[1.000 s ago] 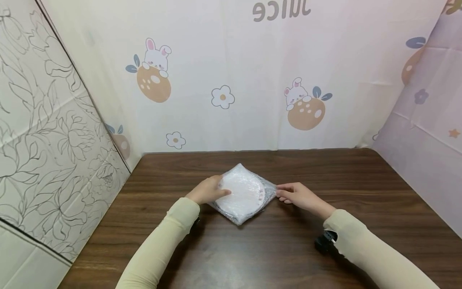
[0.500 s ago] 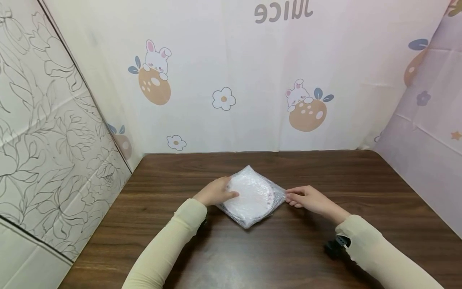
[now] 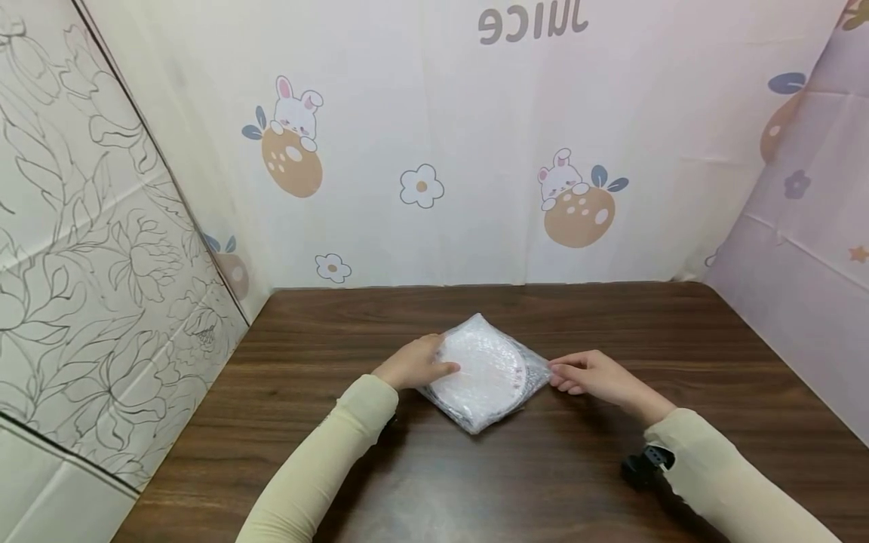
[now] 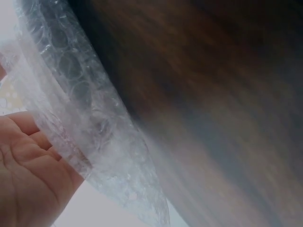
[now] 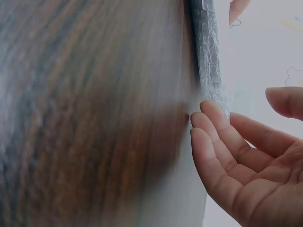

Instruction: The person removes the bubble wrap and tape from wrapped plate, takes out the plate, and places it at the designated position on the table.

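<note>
packet: square packet of clear bubble wrap (image 3: 485, 377), lying roughly flat, turned like a diamond, over the middle of the dark brown wood-grain table (image 3: 577, 483). a round white disc (image 3: 480, 360) is showing through, small reddish marks sitting near its right rim.

left hand (image 3: 418, 363): grasping the packet's left side. the thumb (image 3: 444, 369) is resting on the upper face; in the left wrist view the other fingers are passing behind the wrap.

right hand (image 3: 600, 378): fingers (image 5: 206, 146) are curving, tips meeting the packet's right corner; cannot tell whether they are pinching it.

pale yellow sleeves (image 3: 305, 460) are covering both forearms; a black device (image 3: 640, 469) is sitting under the right wrist. beyond, a white cloth printed with rabbits (image 3: 475, 113) is hanging behind the table.
</note>
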Motion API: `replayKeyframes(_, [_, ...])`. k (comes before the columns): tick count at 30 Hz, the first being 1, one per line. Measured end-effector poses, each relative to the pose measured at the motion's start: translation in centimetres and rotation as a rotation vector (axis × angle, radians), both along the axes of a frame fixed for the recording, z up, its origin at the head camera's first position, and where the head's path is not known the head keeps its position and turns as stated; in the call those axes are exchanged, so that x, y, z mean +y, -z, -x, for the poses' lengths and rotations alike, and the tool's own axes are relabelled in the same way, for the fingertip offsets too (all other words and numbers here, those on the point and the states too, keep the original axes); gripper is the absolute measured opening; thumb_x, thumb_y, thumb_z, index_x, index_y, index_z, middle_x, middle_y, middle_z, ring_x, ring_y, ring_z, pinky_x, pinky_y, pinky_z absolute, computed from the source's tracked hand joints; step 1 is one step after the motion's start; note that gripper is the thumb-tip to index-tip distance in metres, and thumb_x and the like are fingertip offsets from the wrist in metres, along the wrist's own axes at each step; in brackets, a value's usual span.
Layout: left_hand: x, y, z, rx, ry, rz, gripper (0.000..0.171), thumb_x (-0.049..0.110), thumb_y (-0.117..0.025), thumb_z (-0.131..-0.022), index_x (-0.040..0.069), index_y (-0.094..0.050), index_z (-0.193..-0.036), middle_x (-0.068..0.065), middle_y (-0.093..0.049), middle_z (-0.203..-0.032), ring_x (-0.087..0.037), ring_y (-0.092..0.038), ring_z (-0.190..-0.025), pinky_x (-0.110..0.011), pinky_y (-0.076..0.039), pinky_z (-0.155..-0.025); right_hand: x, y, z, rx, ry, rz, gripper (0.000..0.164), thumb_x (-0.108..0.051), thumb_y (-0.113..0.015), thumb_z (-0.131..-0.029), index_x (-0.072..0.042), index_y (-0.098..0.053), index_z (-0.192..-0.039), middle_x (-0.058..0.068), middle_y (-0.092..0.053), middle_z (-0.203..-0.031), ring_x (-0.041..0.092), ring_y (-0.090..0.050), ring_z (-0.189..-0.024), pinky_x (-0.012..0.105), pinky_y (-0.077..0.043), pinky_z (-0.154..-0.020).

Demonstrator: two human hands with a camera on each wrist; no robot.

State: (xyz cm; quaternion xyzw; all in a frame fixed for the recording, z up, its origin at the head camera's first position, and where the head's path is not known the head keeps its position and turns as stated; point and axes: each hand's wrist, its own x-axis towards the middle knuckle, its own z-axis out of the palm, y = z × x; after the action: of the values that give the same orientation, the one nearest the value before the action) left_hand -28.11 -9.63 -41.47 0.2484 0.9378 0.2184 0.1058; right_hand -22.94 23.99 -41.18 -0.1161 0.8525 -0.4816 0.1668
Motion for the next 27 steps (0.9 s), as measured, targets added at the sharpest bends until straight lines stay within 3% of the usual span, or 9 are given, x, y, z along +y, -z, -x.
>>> replayKeyframes(15, [0.0,-0.2,-0.2,0.004,-0.008,0.009,0.074,0.046,-0.058,-0.096,0.004,-0.034,-0.151,-0.018,-0.035,-0.156,-0.031,-0.033,-0.146,-0.045,-0.031,-0.118,0.5,-1.3,0.0,0.008,0.012,-0.046,0.044,-0.023,-0.052,-0.102,0.011,-0.055,-0.129,0.02,-0.072,-0.1,0.021,-0.071,-0.084,0.028,-0.058,-0.071])
replayKeyframes(22, [-0.2,-0.7,-0.6,0.019,-0.011,-0.006,0.076,0.048,-0.058,-0.096,0.003,-0.034,-0.151,-0.015,-0.033,-0.158,-0.029,-0.031,-0.147,-0.044,-0.029,-0.12,0.1,-2.1,0.3,0.069,0.034,-0.043,0.045,-0.025,-0.052,-0.102,0.01,-0.055,-0.13,0.021,-0.072,-0.104,0.022,-0.071,-0.088,0.03,-0.059,-0.075])
replayKeyframes(27, [0.0,-1.2,-1.5,0.053,0.027,-0.01,0.077,0.049,-0.057,-0.096,0.003,-0.033,-0.152,-0.014,-0.033,-0.158,-0.027,-0.032,-0.147,-0.042,-0.03,-0.12,-0.4,-2.2,0.8,0.143,0.058,-0.033,0.045,-0.026,-0.053,-0.102,0.008,-0.056,-0.131,0.023,-0.07,-0.112,0.025,-0.071,-0.094,0.034,-0.06,-0.08])
